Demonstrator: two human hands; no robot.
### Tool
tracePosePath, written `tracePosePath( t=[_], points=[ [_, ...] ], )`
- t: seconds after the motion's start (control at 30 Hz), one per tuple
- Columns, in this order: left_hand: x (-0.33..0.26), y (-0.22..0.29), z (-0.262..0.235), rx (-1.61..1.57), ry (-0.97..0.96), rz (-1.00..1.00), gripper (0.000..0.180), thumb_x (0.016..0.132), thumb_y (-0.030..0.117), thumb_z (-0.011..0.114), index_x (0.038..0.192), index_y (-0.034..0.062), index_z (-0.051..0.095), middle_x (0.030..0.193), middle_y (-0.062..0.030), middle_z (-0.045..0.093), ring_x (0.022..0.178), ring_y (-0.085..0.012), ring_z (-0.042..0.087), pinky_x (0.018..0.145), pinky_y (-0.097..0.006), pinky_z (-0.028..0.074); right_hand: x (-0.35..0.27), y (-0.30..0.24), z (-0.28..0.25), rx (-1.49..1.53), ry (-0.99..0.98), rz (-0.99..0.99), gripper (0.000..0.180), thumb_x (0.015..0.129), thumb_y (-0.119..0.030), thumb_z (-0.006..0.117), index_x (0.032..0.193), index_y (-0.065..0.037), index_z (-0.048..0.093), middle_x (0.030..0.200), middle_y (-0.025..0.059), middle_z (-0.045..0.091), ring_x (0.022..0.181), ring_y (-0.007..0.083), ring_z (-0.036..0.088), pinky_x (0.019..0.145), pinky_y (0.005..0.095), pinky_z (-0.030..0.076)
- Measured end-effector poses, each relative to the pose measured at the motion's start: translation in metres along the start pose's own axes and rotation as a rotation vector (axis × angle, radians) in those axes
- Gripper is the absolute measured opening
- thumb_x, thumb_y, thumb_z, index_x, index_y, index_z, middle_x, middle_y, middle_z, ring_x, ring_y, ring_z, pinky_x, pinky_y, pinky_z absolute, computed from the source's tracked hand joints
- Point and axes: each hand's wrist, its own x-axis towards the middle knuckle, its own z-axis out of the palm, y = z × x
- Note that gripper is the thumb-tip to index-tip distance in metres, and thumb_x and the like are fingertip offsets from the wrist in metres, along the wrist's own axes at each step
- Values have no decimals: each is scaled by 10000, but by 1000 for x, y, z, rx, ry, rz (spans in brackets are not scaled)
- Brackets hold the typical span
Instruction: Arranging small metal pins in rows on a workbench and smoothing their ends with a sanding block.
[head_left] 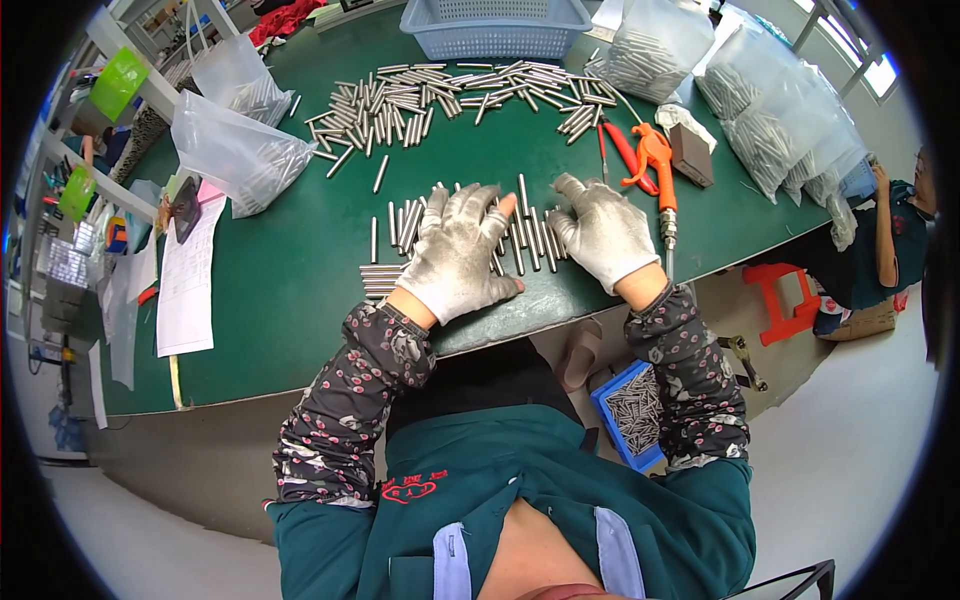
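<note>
Short, shiny metal pins (pixel 519 249) stand side by side in a row on the green table between my two gloved hands. My left hand (pixel 455 245) lies over the left part of the row, palm down with the fingers spread, and hides some pins. At the right end of the row my right hand (pixel 607 232) rests with its fingers loosely bent, their tips against or close beside the last pins. Both gloves are whitish grey; bare fingertips show on the left one. Left of my left wrist, more pins (pixel 378 280) lie crosswise in a small stack.
A loose heap of pins (pixel 400 105) spreads across the far table, before a blue basket (pixel 495 32). Bags of pins (pixel 240 155) stand left, others (pixel 770 135) right. An orange air gun (pixel 655 160) and a dark block (pixel 690 155) lie right. Below sits a blue crate (pixel 600 398).
</note>
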Motion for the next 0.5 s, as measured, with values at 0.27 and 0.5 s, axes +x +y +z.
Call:
tracePosePath(
  t=[0.27,0.5],
  points=[
    [9,0,-3,183,-252,-118,940,665,550,721,1368,11,410,1423,-174,391,1360,-353,310,1131,-538,191,-2,0,-3,6,-17,-350,419,717,-363,695,1073,-145,649,1066,129,594,991,325,563,827,449,459],
    [15,-4,-7,172,-246,-121,935,642,566,736,1375,65,442,1444,-191,350,1375,-377,270,1135,-533,180,-2,-2,-3,-9,-161,-380,580,624,-413,771,1117,-131,651,1135,133,568,1049,337,522,869,455,427]
  ],
)
